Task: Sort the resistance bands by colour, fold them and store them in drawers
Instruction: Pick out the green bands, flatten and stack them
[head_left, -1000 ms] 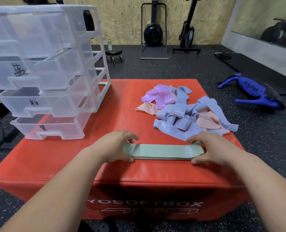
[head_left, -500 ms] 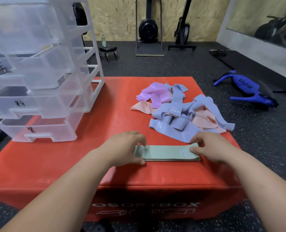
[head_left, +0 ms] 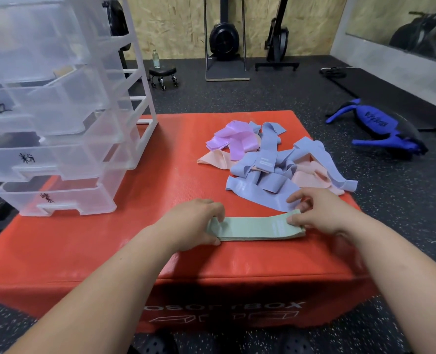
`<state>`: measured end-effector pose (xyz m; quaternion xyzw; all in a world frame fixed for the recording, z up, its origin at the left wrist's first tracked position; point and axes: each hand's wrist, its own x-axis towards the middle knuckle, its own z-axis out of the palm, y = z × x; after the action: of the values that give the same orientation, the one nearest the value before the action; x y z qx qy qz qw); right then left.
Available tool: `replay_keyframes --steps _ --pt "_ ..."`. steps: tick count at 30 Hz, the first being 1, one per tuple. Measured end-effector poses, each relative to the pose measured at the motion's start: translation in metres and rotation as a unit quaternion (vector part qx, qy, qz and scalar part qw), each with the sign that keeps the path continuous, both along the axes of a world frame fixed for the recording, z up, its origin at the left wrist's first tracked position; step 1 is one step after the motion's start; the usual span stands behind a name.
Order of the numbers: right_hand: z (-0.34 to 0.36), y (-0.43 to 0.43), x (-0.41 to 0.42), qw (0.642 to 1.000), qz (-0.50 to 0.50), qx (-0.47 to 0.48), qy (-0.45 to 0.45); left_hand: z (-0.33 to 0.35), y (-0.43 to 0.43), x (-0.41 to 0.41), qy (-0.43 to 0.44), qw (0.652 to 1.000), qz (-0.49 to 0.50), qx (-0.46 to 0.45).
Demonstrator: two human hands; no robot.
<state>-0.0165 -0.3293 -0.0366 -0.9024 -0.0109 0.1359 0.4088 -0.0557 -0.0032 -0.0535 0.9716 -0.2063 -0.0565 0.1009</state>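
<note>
A flat stack of mint-green resistance bands [head_left: 255, 228] is pinched at its left end by the left hand [head_left: 194, 223] and at its slightly raised right end by the right hand [head_left: 316, 213], near the front edge of the red plyo box [head_left: 160, 256]. Should either pinch slacken during folding, the springy layers could slide askew. Unsorted bands [head_left: 262, 172] are heaped by the right edge. What the far-left corner's translucent drawer unit [head_left: 66, 159] holds cannot be told.

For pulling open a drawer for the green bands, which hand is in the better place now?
Left, probably. The left hand holds the green bands at the end nearer the drawer unit, which stands on the left side of the red box. The right hand pinches the other end.
</note>
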Motion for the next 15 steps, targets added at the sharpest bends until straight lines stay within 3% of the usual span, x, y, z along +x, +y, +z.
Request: replay_keyframes --steps 4,8,10,12,15 --pt "0.02 0.001 -0.006 0.98 -0.015 0.183 0.081 0.0 -0.008 -0.003 -0.028 0.998 -0.004 -0.05" --pt "0.034 0.016 -0.013 0.963 -0.021 0.253 0.091 0.015 -0.042 -0.008 0.018 0.964 0.024 -0.265" --pt "0.038 0.028 -0.016 0.956 -0.032 0.282 0.078 0.026 -0.062 -0.011 0.097 0.913 0.061 -0.391" --pt "0.04 0.039 -0.021 0.952 -0.04 0.3 0.054 0.035 -0.075 -0.012 0.179 0.838 0.12 -0.501" --pt "0.04 0.048 -0.026 0.959 -0.032 0.282 0.007 0.038 -0.08 -0.007 0.237 0.757 0.2 -0.575"
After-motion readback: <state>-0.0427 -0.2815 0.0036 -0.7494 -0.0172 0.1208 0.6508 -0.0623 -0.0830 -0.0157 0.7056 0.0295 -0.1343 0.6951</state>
